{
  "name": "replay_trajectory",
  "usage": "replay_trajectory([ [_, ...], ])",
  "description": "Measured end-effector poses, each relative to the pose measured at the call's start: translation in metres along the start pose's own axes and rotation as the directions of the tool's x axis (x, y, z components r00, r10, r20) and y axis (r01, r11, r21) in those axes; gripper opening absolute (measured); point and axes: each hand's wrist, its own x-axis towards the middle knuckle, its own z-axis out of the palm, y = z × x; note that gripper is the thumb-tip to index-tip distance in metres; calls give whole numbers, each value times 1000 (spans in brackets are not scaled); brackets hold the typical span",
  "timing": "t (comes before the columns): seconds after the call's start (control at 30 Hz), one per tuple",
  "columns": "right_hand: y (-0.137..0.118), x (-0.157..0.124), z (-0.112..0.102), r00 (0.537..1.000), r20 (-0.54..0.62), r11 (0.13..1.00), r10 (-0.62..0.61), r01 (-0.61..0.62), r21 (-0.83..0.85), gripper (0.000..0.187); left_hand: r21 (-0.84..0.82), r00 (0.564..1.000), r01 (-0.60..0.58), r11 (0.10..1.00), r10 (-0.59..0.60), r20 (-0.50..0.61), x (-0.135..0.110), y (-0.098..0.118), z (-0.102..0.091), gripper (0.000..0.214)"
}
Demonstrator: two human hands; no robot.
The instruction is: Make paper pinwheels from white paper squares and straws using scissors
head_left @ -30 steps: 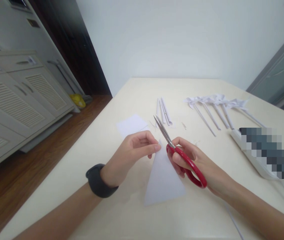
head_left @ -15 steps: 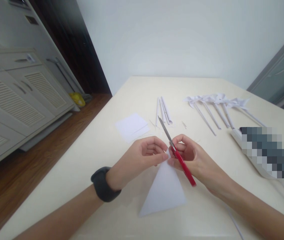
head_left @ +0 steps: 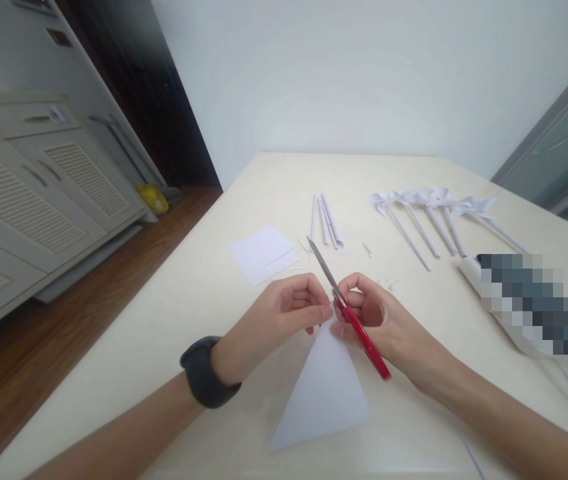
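A white sheet of paper point(head_left: 321, 393), seen as a triangle, hangs point-up between my hands over the table. My left hand point(head_left: 291, 307), with a black band on its wrist, pinches the paper near its top corner. Fingers of my right hand point(head_left: 374, 313) meet the same corner from the other side. Across that hand lie red-handled scissors point(head_left: 364, 340), held with the closed blades slanting up and left. The fingertips partly cover the corner of the paper.
Beyond my left hand lie square white sheets point(head_left: 264, 253). Rolled paper sticks point(head_left: 331, 220) and small thin pins point(head_left: 367, 249) are further back. Paper pinwheels point(head_left: 429, 200) on sticks lie at the right, behind a pixelated object point(head_left: 529, 307) with a white cord.
Both hands, the paper and the scissors have shifted slightly left in the view. The paper's lower edge now sits a little lower. Both grips look the same.
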Motion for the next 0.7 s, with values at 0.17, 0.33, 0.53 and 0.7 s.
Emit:
replay_trajectory([
  [0.17, 0, 0, 0, 1000, 1, 1000, 4, -4, 9, 33, 8, 1000, -8, 1000, 8, 7, 0, -1, 0, 6],
  [0.33, 1, 0, -2, 1000, 15, 1000, 3, -3, 16, 33, 26, 999, 4, 1000, -5, 34, -1, -1, -1, 2],
  [0.53, 2, 0, -3, 1000, 23, 1000, 2, -2, 12, 32, 1, 1000, -2, 1000, 2, 22, -1, 0, -1, 4],
  [0.7, 2, 2, -1, 999, 32, 1000, 3, -4, 30, 32, -4, 1000, 14, 1000, -14, 12, 0, -1, 0, 8],
])
